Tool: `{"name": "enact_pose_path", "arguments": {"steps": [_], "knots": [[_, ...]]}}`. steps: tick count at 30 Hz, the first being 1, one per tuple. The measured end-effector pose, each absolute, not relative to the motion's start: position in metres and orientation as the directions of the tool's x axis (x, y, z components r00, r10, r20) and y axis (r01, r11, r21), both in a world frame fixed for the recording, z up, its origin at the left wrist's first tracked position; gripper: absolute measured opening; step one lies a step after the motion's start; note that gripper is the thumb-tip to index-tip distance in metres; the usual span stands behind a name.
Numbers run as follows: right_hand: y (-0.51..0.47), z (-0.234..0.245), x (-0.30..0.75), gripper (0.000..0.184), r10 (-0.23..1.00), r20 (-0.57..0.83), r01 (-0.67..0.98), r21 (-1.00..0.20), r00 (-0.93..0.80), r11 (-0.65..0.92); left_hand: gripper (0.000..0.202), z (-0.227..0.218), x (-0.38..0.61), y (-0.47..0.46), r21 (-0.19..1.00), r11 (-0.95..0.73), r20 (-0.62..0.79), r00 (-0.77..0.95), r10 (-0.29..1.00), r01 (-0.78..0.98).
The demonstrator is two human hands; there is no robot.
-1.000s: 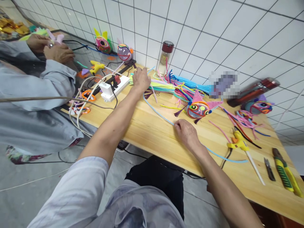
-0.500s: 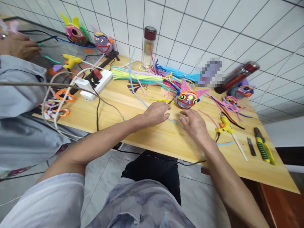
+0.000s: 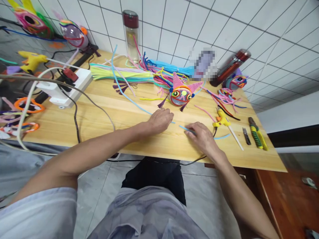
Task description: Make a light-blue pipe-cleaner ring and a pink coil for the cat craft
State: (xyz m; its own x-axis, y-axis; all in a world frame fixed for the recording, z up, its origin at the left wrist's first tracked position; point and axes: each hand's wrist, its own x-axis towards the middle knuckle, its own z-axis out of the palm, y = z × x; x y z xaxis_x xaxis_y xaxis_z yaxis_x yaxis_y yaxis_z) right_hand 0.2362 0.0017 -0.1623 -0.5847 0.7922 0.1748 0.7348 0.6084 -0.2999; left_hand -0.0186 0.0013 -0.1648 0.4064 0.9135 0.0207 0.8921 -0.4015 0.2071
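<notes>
A long light-blue pipe cleaner (image 3: pixel 129 99) runs across the wooden table (image 3: pixel 99 119) from the back left to the front right. My left hand (image 3: pixel 159 120) lies on it near the table's middle, fingers curled and pinching it. My right hand (image 3: pixel 202 136) rests a little to the right, fingers closed on the same strand, whose free end (image 3: pixel 222 136) pokes out beyond it. Just behind my hands sits a pink-eared fish-like craft figure (image 3: pixel 181 94) made of pipe cleaners.
A heap of coloured pipe cleaners (image 3: pixel 139 73) lies at the back by a glass bottle (image 3: pixel 131 33). A yellow glue gun (image 3: pixel 223 120), small snips (image 3: pixel 246 135) and green-handled pliers (image 3: pixel 258 137) lie at right. A white power strip (image 3: pixel 64 89) with cables sits left.
My left hand came back from the pipe cleaner heap at the far side to the table's middle, next to my right hand. The view swung left and down, and the co-worker left the frame.
</notes>
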Motion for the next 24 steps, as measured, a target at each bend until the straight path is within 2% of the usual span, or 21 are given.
{"name": "enact_pose_path", "arguments": {"steps": [5, 9, 14, 18, 21, 24], "knots": [[0.009, -0.167, 0.219, 0.016, 0.801, 0.119, 0.769, -0.229, -0.586, 0.597, 0.029, -0.169, -0.016, -0.001, 0.223, -0.441, 0.036, 0.445, 0.895, 0.869], [0.011, -0.165, 0.219, 0.018, 0.796, 0.128, 0.769, -0.207, -0.592, 0.605, 0.022, -0.172, -0.013, -0.002, 0.232, -0.457, 0.086, 0.45, 0.889, 0.859], [0.008, -0.162, 0.213, 0.021, 0.794, 0.14, 0.758, -0.239, -0.591, 0.607, 0.023, -0.176, -0.01, -0.002, 0.239, -0.508, 0.128, 0.492, 0.861, 0.828], [0.002, -0.16, 0.218, 0.026, 0.788, 0.186, 0.718, -0.329, -0.588, 0.613, 0.026, -0.178, -0.009, -0.002, 0.234, -0.511, 0.142, 0.491, 0.86, 0.827], [0.0, -0.158, 0.249, 0.028, 0.858, 0.294, 0.748, -0.422, -0.421, 0.512, 0.026, -0.182, -0.01, -0.002, 0.267, -0.51, 0.173, 0.48, 0.86, 0.818], [0.001, -0.153, 0.307, 0.024, 0.943, 0.328, 0.819, -0.524, -0.06, 0.234, 0.025, -0.187, -0.012, -0.001, 0.345, -0.489, 0.204, 0.445, 0.872, 0.801]]}}
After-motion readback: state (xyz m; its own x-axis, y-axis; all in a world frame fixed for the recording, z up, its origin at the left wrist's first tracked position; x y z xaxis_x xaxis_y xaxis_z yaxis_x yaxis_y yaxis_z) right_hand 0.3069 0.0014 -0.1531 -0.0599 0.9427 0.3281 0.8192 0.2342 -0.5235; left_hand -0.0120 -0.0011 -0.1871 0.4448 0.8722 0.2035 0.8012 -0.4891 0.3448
